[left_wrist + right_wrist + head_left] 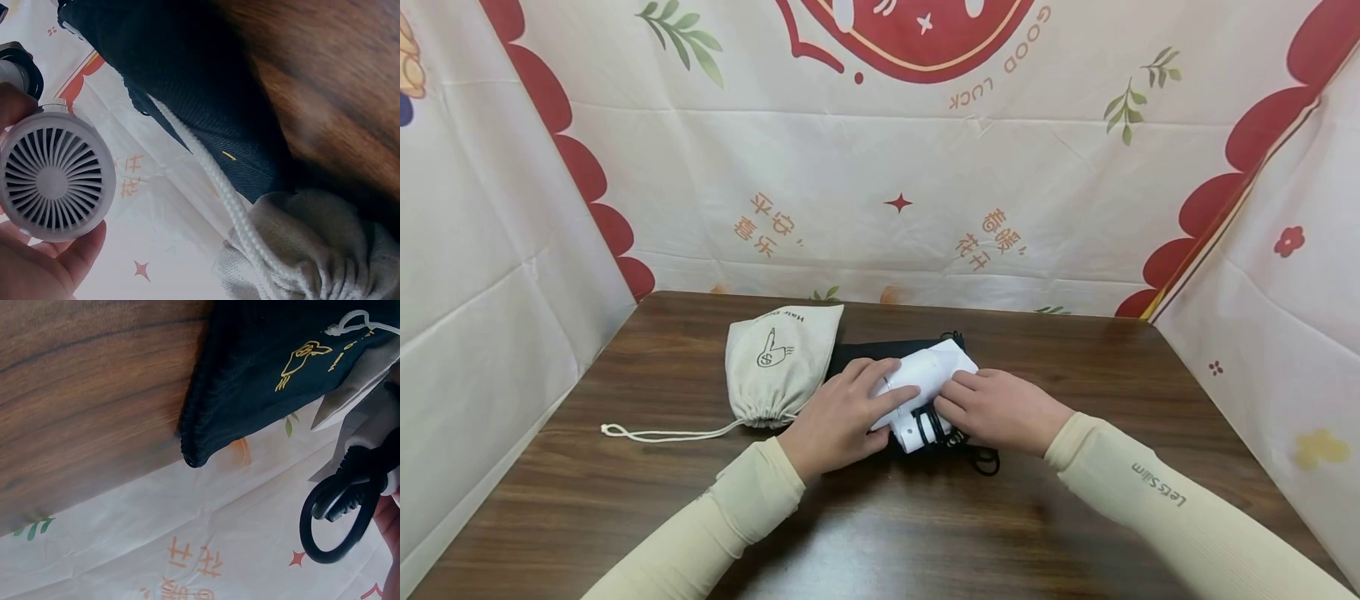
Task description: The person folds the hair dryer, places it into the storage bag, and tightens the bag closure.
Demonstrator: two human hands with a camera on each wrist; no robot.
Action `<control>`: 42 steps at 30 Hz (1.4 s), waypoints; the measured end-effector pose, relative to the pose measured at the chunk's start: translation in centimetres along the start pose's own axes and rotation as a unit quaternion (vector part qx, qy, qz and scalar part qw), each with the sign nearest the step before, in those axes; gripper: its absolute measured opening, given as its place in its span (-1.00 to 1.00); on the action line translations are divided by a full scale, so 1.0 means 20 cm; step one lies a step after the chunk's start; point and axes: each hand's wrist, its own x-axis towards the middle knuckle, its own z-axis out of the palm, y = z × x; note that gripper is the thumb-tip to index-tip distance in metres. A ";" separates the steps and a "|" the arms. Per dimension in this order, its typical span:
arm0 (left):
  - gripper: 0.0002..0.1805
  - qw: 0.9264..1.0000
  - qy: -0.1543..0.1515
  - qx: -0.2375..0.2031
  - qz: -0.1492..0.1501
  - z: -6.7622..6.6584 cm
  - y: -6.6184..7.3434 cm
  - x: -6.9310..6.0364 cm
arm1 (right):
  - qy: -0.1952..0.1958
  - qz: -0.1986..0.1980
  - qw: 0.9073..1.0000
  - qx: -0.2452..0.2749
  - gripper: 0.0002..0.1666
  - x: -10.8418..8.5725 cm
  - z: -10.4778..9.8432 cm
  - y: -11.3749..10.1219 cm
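Note:
A white hair dryer (925, 371) is held in both hands over a dark drawstring bag (868, 352). My left hand (841, 412) grips its left end, fingers over the top; the left wrist view shows the round slotted grille (51, 181) between thumb and fingers. At the other side, my right hand (996, 408) has curled fingers on the dryer beside its black cord (934, 427). In the right wrist view a loop of cord (306, 519) hangs out, and most of that hand is cut off by the frame.
Left of the dryer lies a beige drawstring pouch (778, 358) with a hair dryer drawing, its white cord (673, 435) trailing left. The dark bag carries a yellow print (303, 359). Printed cloth (850, 158) encloses the back and sides of the brown wooden table (880, 533).

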 end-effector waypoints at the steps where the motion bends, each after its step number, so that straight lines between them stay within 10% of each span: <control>1: -0.37 1.000 -0.001 0.002 0.001 0.00 0.00 0.00 | -0.001 0.002 1.000 0.003 -0.62 0.00 0.00 0.00; 8: -0.37 1.000 -0.014 0.007 -0.004 0.01 -0.01 -0.02 | -0.023 0.017 1.000 0.012 -0.54 -0.01 0.02 -0.03; 22: -0.28 0.994 -0.016 -0.017 -0.107 0.03 0.01 -0.05 | -0.049 0.115 0.991 0.047 -0.35 -0.15 0.13 0.02; 42: -0.49 0.976 -0.146 -0.067 -0.150 0.06 0.02 -0.06 | -0.113 0.298 0.945 0.077 -0.35 -0.47 0.26 0.14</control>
